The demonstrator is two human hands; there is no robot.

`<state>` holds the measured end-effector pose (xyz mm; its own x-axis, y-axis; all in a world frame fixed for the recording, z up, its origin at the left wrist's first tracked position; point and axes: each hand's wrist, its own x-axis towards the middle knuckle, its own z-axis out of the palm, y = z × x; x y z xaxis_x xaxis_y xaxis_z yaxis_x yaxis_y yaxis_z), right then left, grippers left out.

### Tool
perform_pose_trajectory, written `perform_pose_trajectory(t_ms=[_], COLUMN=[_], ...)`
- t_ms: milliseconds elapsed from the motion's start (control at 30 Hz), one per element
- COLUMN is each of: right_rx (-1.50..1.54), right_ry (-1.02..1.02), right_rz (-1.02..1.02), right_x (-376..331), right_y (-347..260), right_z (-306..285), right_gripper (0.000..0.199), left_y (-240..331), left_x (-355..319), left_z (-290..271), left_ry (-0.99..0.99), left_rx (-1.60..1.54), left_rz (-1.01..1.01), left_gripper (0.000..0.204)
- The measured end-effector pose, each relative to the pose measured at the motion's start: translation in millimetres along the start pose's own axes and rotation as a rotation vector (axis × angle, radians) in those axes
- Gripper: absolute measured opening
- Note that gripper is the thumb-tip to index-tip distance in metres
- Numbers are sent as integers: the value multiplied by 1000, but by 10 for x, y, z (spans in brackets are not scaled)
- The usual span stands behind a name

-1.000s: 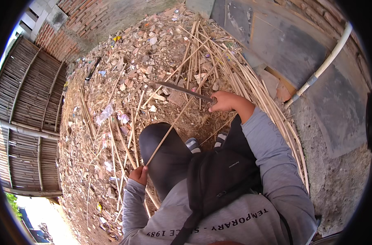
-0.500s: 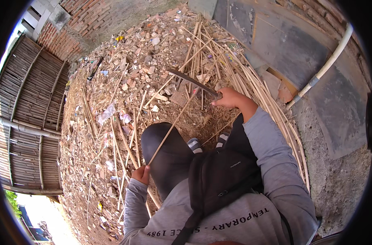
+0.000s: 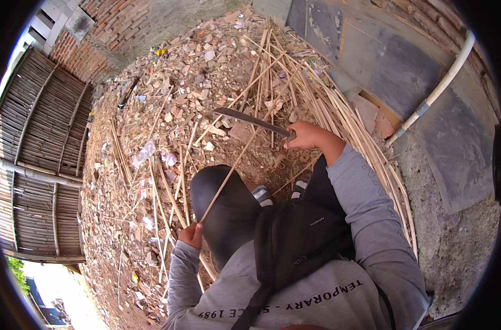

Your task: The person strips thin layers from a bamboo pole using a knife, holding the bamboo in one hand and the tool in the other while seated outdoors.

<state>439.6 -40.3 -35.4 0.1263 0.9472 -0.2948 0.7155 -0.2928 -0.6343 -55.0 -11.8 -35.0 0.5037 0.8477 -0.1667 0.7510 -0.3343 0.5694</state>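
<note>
**Knife set against bamboo strip, rubble yard**

Person crouched over a heap of rubble (image 3: 168,104) and litter, grey sleeves coming in from the lower edge. Right hand (image 3: 308,136) was clenched round the handle of a long knife (image 3: 250,120), blade pointing away to the left and lying roughly level above the ground. Left hand (image 3: 191,235) sat low beside the left knee, fingers pinched on the near end of a thin bamboo strip (image 3: 237,165). The strip ran up and away from that hand on a slant, over the dark trouser knee, and crossed under or against the blade near its middle; whether edge and strip actually touched could not be told from this view.

A big loose pile of bamboo strips (image 3: 338,110) lay fanned out just beyond and to the right of the knife hand, against a concrete slab. Woven bamboo fence (image 3: 36,165) stood well off to the left; a white pipe (image 3: 437,88) ran along the wall on the right.

Judged step: trimming or shaving the held strip with the blade. The next stroke would call for the left hand to keep the strip taut and steady while the blade ran along it away from the body, clear of knee and fingers.
</note>
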Motion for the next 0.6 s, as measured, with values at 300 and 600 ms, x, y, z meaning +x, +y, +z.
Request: perform_pose_trajectory(t_ms=[300, 600], right_rx=[30, 53], right_ry=[49, 73], right_rz=[-52, -40], right_x=[-5, -31], right_y=[-9, -39], right_z=[3, -7], right_gripper=[41, 39], left_y=[43, 25], left_x=[-19, -25], left_z=[33, 53], left_ry=[39, 39], left_rx=[1, -43], left_rz=[17, 7], left_gripper=[47, 47])
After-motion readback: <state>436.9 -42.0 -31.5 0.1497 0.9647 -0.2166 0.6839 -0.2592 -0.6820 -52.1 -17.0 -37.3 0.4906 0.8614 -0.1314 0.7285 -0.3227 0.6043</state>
